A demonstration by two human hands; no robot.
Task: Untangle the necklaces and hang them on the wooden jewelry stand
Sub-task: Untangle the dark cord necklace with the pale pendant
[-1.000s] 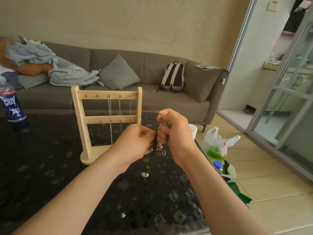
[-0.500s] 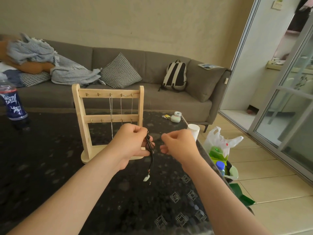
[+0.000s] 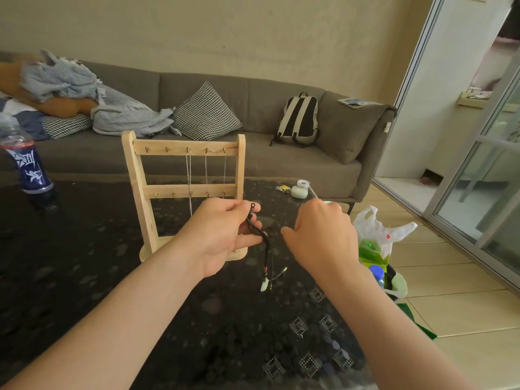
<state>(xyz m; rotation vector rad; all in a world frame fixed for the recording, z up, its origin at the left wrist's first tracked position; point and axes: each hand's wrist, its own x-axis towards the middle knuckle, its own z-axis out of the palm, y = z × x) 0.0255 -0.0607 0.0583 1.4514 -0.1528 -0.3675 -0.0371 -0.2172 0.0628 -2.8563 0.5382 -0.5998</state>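
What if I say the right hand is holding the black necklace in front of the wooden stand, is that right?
Not quite. The head view shows the left hand gripping the black necklace, not the right hand, which is close beside it. The rest is right: it is in front of the wooden stand.

hands [image 3: 216, 240] [image 3: 323, 240] 2 | stand [image 3: 139, 192] 1 | hooks [image 3: 167, 149] 10 | hanging chains [image 3: 188, 170] 3 | black cord necklace [image 3: 266, 244] 1
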